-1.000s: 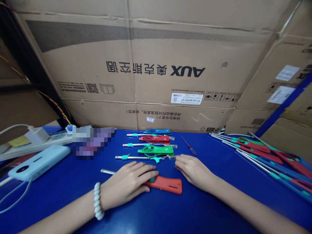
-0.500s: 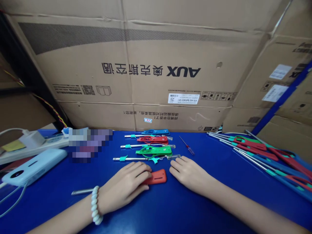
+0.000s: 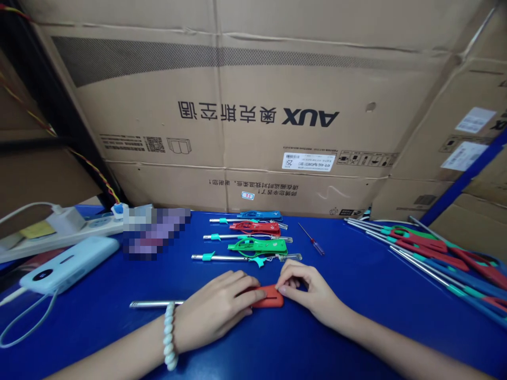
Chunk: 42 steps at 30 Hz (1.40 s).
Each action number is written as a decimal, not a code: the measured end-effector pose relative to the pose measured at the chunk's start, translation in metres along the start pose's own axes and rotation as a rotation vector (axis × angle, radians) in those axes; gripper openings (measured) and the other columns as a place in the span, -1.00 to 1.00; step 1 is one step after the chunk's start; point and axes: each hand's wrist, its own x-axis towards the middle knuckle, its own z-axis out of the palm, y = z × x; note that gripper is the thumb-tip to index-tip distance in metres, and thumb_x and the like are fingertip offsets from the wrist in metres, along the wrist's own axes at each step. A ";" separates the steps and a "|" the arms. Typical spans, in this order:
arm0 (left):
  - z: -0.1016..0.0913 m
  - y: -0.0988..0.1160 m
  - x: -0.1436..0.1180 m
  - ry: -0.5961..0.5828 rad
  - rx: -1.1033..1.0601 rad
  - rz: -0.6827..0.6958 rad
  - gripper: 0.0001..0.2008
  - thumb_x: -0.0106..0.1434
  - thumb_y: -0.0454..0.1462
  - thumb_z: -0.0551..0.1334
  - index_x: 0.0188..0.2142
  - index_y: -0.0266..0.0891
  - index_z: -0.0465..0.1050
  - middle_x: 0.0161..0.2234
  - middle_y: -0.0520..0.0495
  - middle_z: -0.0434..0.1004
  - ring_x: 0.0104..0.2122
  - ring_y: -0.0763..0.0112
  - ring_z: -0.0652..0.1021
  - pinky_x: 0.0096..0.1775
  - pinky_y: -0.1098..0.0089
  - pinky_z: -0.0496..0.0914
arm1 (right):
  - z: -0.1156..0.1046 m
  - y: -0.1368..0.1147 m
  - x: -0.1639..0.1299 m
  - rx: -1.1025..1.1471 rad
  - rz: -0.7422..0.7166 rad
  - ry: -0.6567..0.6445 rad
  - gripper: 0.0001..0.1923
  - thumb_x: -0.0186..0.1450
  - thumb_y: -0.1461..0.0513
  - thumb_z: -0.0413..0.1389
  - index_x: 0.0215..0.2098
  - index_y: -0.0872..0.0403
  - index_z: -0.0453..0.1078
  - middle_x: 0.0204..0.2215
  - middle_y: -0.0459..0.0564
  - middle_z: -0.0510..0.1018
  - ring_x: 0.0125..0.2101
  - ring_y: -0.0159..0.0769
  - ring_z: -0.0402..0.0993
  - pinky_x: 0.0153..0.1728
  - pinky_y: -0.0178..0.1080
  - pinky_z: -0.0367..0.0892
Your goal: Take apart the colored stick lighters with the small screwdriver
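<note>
Big cardboard box (image 3: 253,105) at the table's back edge, upside-down print "AUX", sticker "25". Glossy blue table (image 3: 356,316). Left hand (image 3: 216,309) lies flat over the red plastic lighter (image 3: 269,296) near the front edge; right hand (image 3: 304,287) pinches its handle end. Steel tube (image 3: 156,304) sticks out left.

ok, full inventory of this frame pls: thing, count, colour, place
lighter under hands: 1, red, metal tube pointing left, near centre
lighters in a row: 3, blue, red, green, behind the hands
lighter pile: count unclear, red/green/blue, right
screwdriver: 1, red handle, right of row
power bank: 1, pale blue, left
power strip: 1, white, far left
cardboard boxes: several, brown, behind
table: 1, blue
bead bracelet: 1, white, left wrist
left hand: resting on red lighter
right hand: fingertips at its end
</note>
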 end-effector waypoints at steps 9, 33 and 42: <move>0.001 0.000 -0.001 0.034 -0.010 0.015 -0.69 0.38 -0.35 0.01 0.10 -0.19 0.26 -0.08 -0.14 0.39 -0.15 0.30 0.40 -0.10 0.31 0.37 | 0.002 0.005 -0.001 -0.064 0.017 0.005 -0.69 0.25 0.05 0.13 -0.49 0.11 0.45 -0.52 -0.08 0.41 -0.48 -0.37 0.25 -0.46 -0.31 0.17; 0.004 -0.002 -0.001 -0.039 0.003 -0.007 -0.67 0.36 -0.36 0.06 0.10 -0.16 0.23 -0.03 -0.11 0.35 -0.12 0.26 0.37 -0.09 0.27 0.34 | 0.003 0.003 -0.001 -0.059 0.059 -0.013 -0.86 0.20 0.24 0.14 -0.51 0.10 0.42 -0.44 -0.07 0.34 -0.43 -0.35 0.23 -0.41 -0.29 0.15; 0.004 -0.003 0.000 -0.049 0.018 -0.006 -0.70 0.37 -0.35 0.04 0.07 -0.16 0.24 -0.04 -0.11 0.35 -0.14 0.25 0.37 -0.10 0.28 0.34 | 0.006 0.007 -0.002 -0.037 0.083 0.009 -0.97 0.12 0.32 0.10 -0.47 0.09 0.34 -0.49 -0.11 0.32 -0.46 -0.36 0.19 -0.42 -0.30 0.12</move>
